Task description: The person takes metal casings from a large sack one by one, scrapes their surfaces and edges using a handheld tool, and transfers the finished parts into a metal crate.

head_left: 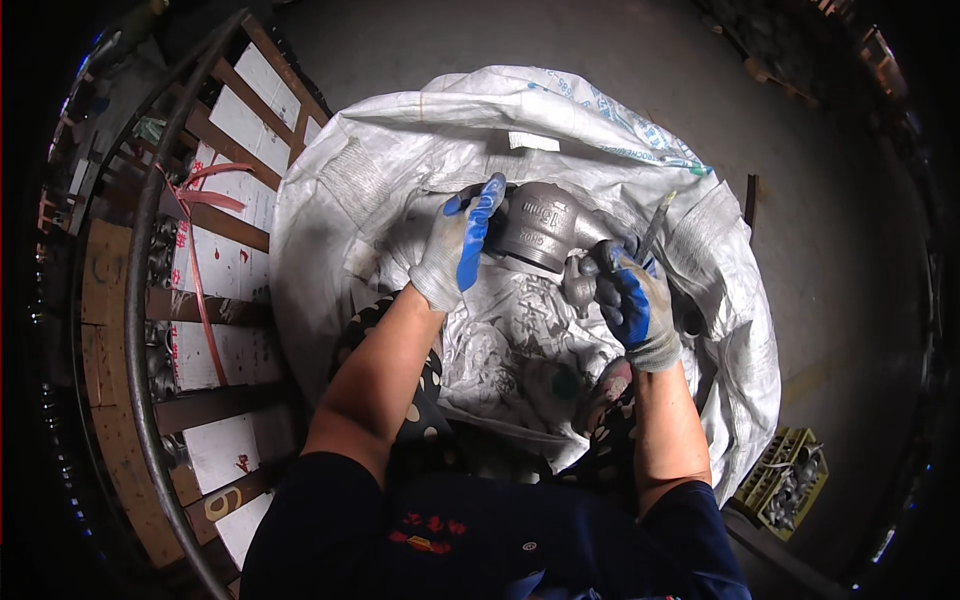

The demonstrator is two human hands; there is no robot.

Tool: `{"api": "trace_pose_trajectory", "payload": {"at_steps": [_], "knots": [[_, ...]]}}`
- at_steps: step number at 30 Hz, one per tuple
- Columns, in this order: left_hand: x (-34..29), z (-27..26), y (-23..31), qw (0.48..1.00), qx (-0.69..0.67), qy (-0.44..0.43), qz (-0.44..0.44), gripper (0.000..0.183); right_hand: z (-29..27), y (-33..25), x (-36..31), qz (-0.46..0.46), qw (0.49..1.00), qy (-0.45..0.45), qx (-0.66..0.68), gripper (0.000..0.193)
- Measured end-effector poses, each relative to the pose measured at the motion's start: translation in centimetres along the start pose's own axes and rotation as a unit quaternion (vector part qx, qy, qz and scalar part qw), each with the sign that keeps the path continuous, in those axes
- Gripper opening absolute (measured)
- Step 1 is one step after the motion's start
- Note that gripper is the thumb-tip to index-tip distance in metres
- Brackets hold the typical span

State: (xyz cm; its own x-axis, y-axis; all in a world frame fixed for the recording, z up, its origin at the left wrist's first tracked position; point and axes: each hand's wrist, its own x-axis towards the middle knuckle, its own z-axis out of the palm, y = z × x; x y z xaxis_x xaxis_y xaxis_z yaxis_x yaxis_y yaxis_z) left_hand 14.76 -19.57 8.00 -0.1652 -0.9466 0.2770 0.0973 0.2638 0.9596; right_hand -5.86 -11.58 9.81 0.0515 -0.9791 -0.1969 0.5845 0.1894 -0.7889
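Note:
A grey metal pipe-fitting casting [543, 225] with a wide round collar and a side branch lies before me in a large white woven sack [330, 215]. My left hand [465, 245], in a grey-and-blue work glove, has its fingers stretched upward beside the casting's left end. My right hand [637, 305], gloved alike, is curled at the casting's right branch. A narrow stick-like tool [657, 222] with a pale tip juts up from that hand. Close to the right fingertips sits a smaller grey metal piece [579, 282]. The right palm's contents are partly hidden.
On the left stands a rusty metal-framed rack [140, 320] with brown slats, white panels and a red tie [205, 290]. A yellow crate [780, 480] of metal parts sits on the floor at lower right. My knees are against the sack's near side.

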Motion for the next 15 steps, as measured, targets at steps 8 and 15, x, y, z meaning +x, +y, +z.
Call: {"api": "trace_pose_trajectory", "payload": {"at_steps": [8,15], "knots": [[0.2,0.4,0.2,0.997,0.007,-0.082,-0.008,0.02,-1.4,0.5,-0.2,-0.013,0.999,0.04,-0.01,0.019],[-0.1,1.1,-0.8,0.988,-0.153,-0.006,-0.03,0.025,0.3,0.4,-0.3,-0.041,0.986,0.115,-0.117,0.016]]}}
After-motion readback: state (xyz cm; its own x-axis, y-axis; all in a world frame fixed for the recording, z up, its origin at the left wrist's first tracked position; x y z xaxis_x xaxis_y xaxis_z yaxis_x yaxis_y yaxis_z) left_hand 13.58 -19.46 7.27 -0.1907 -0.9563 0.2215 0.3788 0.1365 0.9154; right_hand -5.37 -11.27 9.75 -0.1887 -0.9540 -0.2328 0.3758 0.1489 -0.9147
